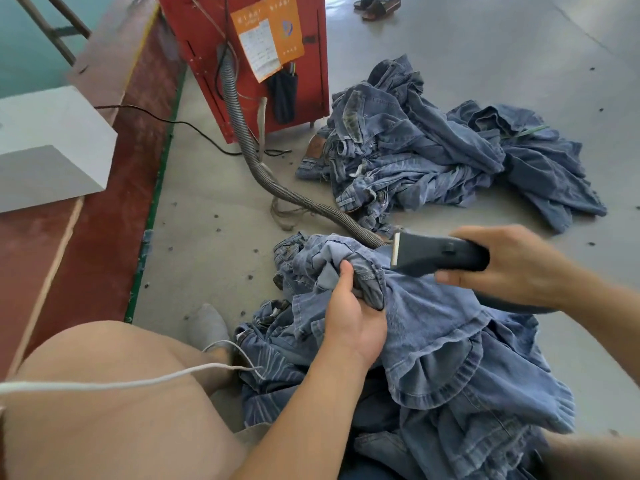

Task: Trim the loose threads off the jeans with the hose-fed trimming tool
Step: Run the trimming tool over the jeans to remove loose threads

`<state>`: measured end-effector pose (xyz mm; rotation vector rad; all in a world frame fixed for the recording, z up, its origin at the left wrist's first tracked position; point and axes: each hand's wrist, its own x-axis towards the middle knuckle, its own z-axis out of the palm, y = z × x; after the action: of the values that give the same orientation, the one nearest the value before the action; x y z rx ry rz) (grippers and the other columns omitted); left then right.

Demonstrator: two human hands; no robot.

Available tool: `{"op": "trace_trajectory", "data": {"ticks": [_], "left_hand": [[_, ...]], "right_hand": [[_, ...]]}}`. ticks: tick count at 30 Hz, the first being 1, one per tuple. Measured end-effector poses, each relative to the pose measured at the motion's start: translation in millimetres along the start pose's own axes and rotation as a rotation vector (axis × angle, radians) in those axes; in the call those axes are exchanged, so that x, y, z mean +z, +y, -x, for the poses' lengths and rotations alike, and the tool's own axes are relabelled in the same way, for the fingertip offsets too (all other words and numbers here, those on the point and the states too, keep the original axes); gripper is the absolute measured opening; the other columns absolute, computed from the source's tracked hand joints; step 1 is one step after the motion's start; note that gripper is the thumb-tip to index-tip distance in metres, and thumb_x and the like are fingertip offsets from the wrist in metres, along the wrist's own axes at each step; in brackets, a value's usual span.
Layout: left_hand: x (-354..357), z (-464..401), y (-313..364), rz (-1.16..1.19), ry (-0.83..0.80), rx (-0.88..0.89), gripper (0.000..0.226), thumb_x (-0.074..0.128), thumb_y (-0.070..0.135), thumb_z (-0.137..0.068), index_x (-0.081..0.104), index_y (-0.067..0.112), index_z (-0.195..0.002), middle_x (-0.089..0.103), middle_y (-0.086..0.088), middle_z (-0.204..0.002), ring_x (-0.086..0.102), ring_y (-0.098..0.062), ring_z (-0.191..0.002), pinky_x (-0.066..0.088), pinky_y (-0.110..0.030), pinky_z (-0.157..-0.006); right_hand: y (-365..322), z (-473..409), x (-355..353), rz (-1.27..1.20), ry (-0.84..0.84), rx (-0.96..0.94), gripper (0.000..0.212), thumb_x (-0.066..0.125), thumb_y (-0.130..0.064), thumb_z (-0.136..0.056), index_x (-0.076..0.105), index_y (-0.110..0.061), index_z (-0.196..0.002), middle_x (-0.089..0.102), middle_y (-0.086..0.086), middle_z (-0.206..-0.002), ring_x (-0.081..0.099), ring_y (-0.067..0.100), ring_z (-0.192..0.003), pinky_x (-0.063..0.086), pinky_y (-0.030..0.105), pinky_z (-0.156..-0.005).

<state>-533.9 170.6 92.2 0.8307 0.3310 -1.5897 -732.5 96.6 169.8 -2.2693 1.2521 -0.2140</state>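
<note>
On the lap, left hand (349, 306) bunches jeans (450, 341); right hand (512, 265) grips trimmer (436, 254). Blade could nick bunched cloth.

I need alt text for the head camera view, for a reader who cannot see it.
A person's right hand holds a dark grey hose-fed trimming tool over blue denim jeans bunched in the left hand. A grey ribbed hose runs to a red metal machine; more jeans lie piled beyond.

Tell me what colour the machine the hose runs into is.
Red, the machine behind the grey ribbed hose; the head view shows it.
</note>
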Motion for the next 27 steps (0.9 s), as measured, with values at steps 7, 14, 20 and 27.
{"op": "trace_trajectory", "data": {"ticks": [7,14,20,27], "left_hand": [[-4.8,-1.7,-4.2,-0.123,-0.098,-0.026,0.041,0.043,0.032,-0.110,0.073,0.004,-0.113,0.076,-0.011,-0.111,0.075,-0.018,-0.097,0.056,-0.029,-0.085],[-9.5,-6.0,10.8,-0.013,-0.124,-0.103,0.039,0.050,0.033,-0.107,0.074,0.002,-0.111,0.076,-0.014,-0.107,0.077,-0.026,-0.091,0.063,-0.036,-0.077],[-10.4,-8.4,3.4,-0.103,-0.117,-0.117,0.037,0.049,0.030,-0.108,0.078,0.006,-0.103,0.076,-0.008,-0.097,0.074,-0.018,-0.087,0.055,-0.028,-0.082],[-8.8,-9.8,13.6,-0.063,-0.135,-0.111,0.041,0.046,0.033,-0.108,0.077,0.006,-0.103,0.076,-0.011,-0.099,0.074,-0.020,-0.084,0.058,-0.030,-0.069]], "right_hand": [[-12.4,-9.7,14.4,-0.004,-0.033,-0.072,0.024,0.076,-0.055,-0.079,0.063,-0.038,-0.089,0.063,-0.016,-0.068,0.060,0.000,-0.072,0.040,0.016,-0.059],[5.5,-13.3,-10.5,-0.023,-0.010,0.049,0.024,0.081,-0.052,-0.078,0.066,-0.037,-0.090,0.067,-0.011,-0.073,0.060,0.006,-0.070,0.045,0.020,-0.063],[-17.3,-20.3,22.8,-0.021,0.000,-0.068,0.028,0.080,-0.050,-0.084,0.067,-0.033,-0.102,0.068,-0.013,-0.080,0.063,0.004,-0.073,0.048,0.030,-0.067],[-1.4,-11.1,7.9,0.007,-0.162,0.018,0.021,0.083,-0.043,-0.083,0.063,-0.039,-0.089,0.064,-0.015,-0.075,0.060,0.001,-0.072,0.040,0.022,-0.064]]}}
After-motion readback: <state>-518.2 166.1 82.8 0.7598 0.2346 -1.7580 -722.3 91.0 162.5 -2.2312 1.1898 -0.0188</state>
